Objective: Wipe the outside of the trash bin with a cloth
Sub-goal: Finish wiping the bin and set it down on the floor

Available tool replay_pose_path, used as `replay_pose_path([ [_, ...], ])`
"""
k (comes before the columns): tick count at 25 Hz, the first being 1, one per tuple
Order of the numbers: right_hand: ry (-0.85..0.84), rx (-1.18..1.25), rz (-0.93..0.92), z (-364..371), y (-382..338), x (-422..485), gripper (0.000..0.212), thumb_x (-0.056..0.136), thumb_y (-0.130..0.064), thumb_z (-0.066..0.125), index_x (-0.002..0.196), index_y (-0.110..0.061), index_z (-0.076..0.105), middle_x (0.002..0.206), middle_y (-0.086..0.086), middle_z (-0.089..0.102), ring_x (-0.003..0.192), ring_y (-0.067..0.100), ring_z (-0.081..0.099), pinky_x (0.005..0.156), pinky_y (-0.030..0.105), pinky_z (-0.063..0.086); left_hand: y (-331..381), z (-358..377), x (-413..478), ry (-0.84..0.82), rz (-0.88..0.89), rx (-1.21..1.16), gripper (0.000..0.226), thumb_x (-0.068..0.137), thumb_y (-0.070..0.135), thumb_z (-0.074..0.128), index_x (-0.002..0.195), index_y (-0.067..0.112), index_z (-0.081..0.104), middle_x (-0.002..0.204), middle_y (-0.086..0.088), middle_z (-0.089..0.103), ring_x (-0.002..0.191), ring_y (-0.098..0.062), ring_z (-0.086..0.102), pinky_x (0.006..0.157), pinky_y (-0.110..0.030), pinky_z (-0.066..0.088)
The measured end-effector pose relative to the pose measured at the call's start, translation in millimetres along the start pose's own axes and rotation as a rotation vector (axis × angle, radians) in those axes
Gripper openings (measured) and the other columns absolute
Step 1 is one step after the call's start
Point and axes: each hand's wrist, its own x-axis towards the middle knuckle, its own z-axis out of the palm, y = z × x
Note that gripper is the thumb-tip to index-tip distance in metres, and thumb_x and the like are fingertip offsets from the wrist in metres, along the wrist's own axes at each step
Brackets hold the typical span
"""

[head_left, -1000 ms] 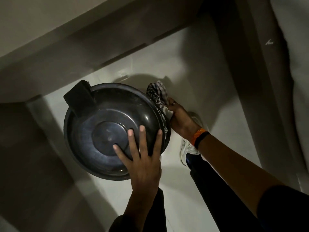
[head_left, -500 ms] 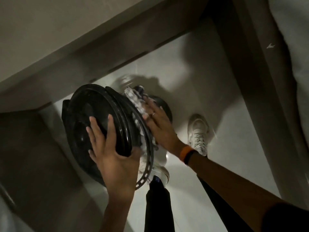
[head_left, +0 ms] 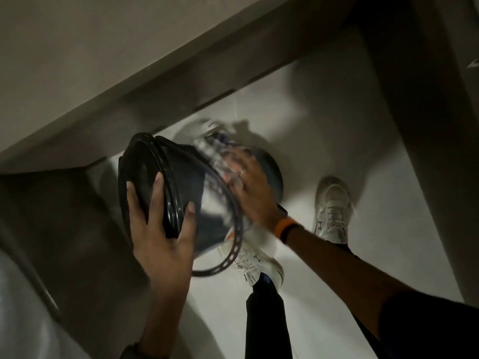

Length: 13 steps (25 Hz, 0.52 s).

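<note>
The dark bin (head_left: 181, 182) is tipped on its side above the pale floor (head_left: 324, 141), its lid end turned to the left and its base to the right. The left hand (head_left: 160, 224) grasps the lid rim, with fingers over the lid and the thumb on the wall of the bin. The right hand (head_left: 248, 190) lies flat and presses the cloth (head_left: 215, 151) against the upper side of the bin; the cloth is blurred. A thin ring (head_left: 230, 244) hangs loose around the bin. An orange band (head_left: 285, 225) is on the right wrist. Two white shoes (head_left: 333, 211) stand on the floor below.
</note>
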Motion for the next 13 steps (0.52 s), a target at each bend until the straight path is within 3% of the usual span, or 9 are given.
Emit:
replay_pose_path([
  [1, 0.042, 0.064, 0.205, -11.4, 10.7, 25.7, 0.033, 0.104, -0.041, 0.045, 0.121, -0.027, 0.070, 0.127, -0.017, 0.073, 0.122, 0.000, 0.064, 0.117, 0.036, 0.044, -4.7, 0.3, -2.0, 0.023, -0.004, -0.020, 0.064, 0.092, 0.049, 0.064, 0.152, 0.048, 0.042, 0.173, 0.005, 0.020, 0.158, -0.018, 0.026, 0.119, -0.023, 0.026],
  [2, 0.062, 0.084, 0.407, -24.0, 24.3, 50.5, 0.033, 0.106, -0.036, 0.046, 0.113, -0.020, 0.074, 0.115, -0.008, 0.078, 0.111, 0.010, 0.071, 0.108, 0.040, 0.050, -6.7, 1.1, -3.6, 0.042, -0.008, -0.032, 0.063, 0.092, 0.048, 0.065, 0.151, 0.048, 0.043, 0.172, 0.006, 0.021, 0.158, -0.017, 0.027, 0.119, -0.022, 0.027],
  [4, -0.037, -0.016, 0.590, -32.7, 32.5, 71.7, 0.037, 0.111, -0.024, 0.042, 0.127, -0.005, 0.069, 0.135, 0.017, 0.070, 0.129, 0.034, 0.064, 0.116, 0.045, 0.045, -7.4, 3.3, -3.2, 0.069, -0.017, -0.033, 0.061, 0.093, 0.045, 0.065, 0.151, 0.044, 0.046, 0.172, 0.004, 0.023, 0.157, -0.019, 0.029, 0.124, -0.035, 0.032],
  [6, -0.081, -0.094, 0.359, -14.2, 4.8, 43.8, 0.044, 0.108, -0.015, 0.037, 0.147, 0.000, 0.051, 0.158, 0.026, 0.048, 0.150, 0.044, 0.042, 0.128, 0.050, 0.032, -0.3, 3.3, 0.5, 0.094, -0.050, -0.039, 0.061, 0.093, 0.045, 0.064, 0.152, 0.039, 0.047, 0.171, 0.000, 0.024, 0.156, -0.022, 0.031, 0.123, -0.050, 0.036],
  [9, -0.041, 0.108, -0.037, 9.1, -31.4, -28.8, 0.051, 0.106, -0.027, 0.038, 0.157, -0.026, 0.039, 0.170, 0.013, 0.032, 0.161, 0.034, 0.027, 0.132, 0.047, 0.024, 10.5, 6.0, 0.5, 0.077, -0.111, -0.048, 0.069, 0.090, 0.059, 0.057, 0.155, 0.041, 0.041, 0.172, 0.002, 0.022, 0.156, -0.022, 0.029, 0.122, -0.057, 0.035],
  [11, 0.074, 0.241, 0.082, -3.0, -19.4, -30.3, 0.046, 0.107, -0.032, 0.043, 0.153, -0.029, 0.041, 0.167, 0.014, 0.037, 0.157, 0.030, 0.034, 0.131, 0.047, 0.027, 9.5, 5.3, -5.2, 0.006, -0.087, -0.085, 0.075, 0.087, 0.071, 0.052, 0.156, 0.048, 0.033, 0.173, 0.009, 0.016, 0.159, -0.018, 0.022, 0.123, -0.061, 0.030],
  [13, 0.218, 0.343, 0.382, -26.1, 9.5, -2.4, 0.034, 0.109, -0.022, 0.050, 0.139, -0.009, 0.060, 0.148, 0.024, 0.058, 0.138, 0.032, 0.056, 0.122, 0.052, 0.042, -0.9, 4.8, -8.0, -0.131, 0.069, -0.046, 0.073, 0.089, 0.074, 0.045, 0.156, 0.055, 0.023, 0.174, 0.013, 0.011, 0.161, -0.015, 0.012, 0.124, -0.065, 0.021],
])
